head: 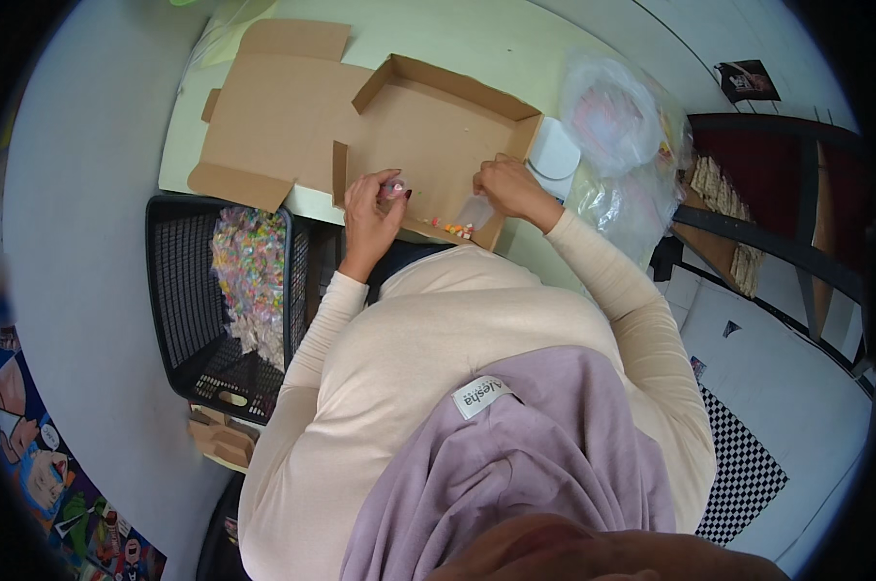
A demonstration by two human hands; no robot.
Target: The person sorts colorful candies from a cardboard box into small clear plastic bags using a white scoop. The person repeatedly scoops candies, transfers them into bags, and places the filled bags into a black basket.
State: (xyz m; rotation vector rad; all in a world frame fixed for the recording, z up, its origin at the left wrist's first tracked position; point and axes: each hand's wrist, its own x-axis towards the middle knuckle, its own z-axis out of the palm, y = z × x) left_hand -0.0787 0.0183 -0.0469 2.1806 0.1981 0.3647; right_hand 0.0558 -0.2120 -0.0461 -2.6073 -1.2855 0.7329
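My left hand [371, 214] is over the near left side of an open cardboard box [438, 138]. Its thumb and fingers pinch a small clear plastic packet or cup [393, 189] with pinkish contents. At the near right corner of the box, my right hand [509, 186] grips the edge of a translucent plastic scoop or small container [475, 212]. This touches or sits just above a small heap of red, orange and white pieces [456, 228] on the box floor. Fingers hide part of both held things.
The box's flat lid [285, 109] spreads left across the pale green table [423, 29]. Beside the box's right wall is a white device, possibly a scale [554, 156], then clear plastic bags [612, 123]. A black plastic crate [183, 290] with colourful small packets [252, 269] stands left.
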